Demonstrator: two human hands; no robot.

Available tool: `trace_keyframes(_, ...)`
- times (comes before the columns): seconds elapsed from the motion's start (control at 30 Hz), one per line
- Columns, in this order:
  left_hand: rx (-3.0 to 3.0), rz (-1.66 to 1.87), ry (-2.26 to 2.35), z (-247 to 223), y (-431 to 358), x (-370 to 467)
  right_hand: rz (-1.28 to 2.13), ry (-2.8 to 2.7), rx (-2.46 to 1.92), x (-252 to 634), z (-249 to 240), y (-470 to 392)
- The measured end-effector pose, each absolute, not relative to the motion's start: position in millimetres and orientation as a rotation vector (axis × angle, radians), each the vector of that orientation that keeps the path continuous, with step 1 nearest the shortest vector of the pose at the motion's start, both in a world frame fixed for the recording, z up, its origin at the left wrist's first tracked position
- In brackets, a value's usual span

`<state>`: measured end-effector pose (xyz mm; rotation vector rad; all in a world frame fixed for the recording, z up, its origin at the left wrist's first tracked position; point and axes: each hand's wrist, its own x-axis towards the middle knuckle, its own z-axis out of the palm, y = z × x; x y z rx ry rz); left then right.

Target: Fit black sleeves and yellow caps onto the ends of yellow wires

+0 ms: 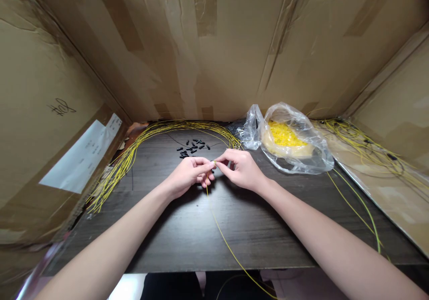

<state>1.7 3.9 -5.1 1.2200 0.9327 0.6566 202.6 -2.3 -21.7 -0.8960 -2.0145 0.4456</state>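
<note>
Close together above the middle of the table, both hands meet fingertip to fingertip. My left hand (194, 172) is closed, thumb and index finger pinching a thin yellow cable (221, 233) that hangs down past the table's front edge. My right hand (239, 168) is closed in a pinch at the same spot. A tiny yellow and dark bit shows between the fingertips; its kind is too small to tell. Just behind my left hand lie several small black connector-like pieces (193, 147), loosely scattered. Another black bit peeks out beneath the fingers.
A bundle of yellow cables (134, 145) curves around the back and left. At back right stands an open clear plastic bag (295, 157) of small yellow pieces (284, 133), beside a second clear bag (253, 128). More cables (365, 145) lie far right. Cardboard walls (208, 67) enclose the table (167, 242).
</note>
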Motion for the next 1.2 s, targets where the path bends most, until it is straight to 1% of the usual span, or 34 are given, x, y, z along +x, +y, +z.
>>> trace_keyframes(0.3, 1.183, 0.704, 0.947, -5, 3, 3, 0.407, -1.984, -0.892, 201, -20, -4)
trace_keyframes(0.43, 1.148, 0.78, 0.979, -8, 4, 4, 0.394, -1.943, -0.888, 201, -19, -5)
trace_keyframes(0.57, 1.089, 0.821, 0.992, -10, 6, 4, 0.415, -1.862, -0.956, 201, -18, -4)
trace_keyframes(0.67, 1.059, 0.835, 1.004, -9, 7, 3, 0.483, -1.71, -1.041, 204, -18, 0)
trace_keyframes(0.87, 1.043, 0.857, 1.047, -6, 9, 2, 0.726, -1.24, -1.106, 219, -21, 19)
trace_keyframes(1.03, 1.049, 0.874, 1.068, -8, 10, 2, 0.776, -0.942, -1.13, 234, -26, 36)
trace_keyframes(1.1, 1.06, 0.888, 1.072, -10, 11, 1, 0.686, -0.982, -1.176, 235, -25, 36)
trace_keyframes(1.2, 1.089, 0.9, 1.075, -12, 12, 0, 0.302, -1.201, -1.199, 229, -18, 24)
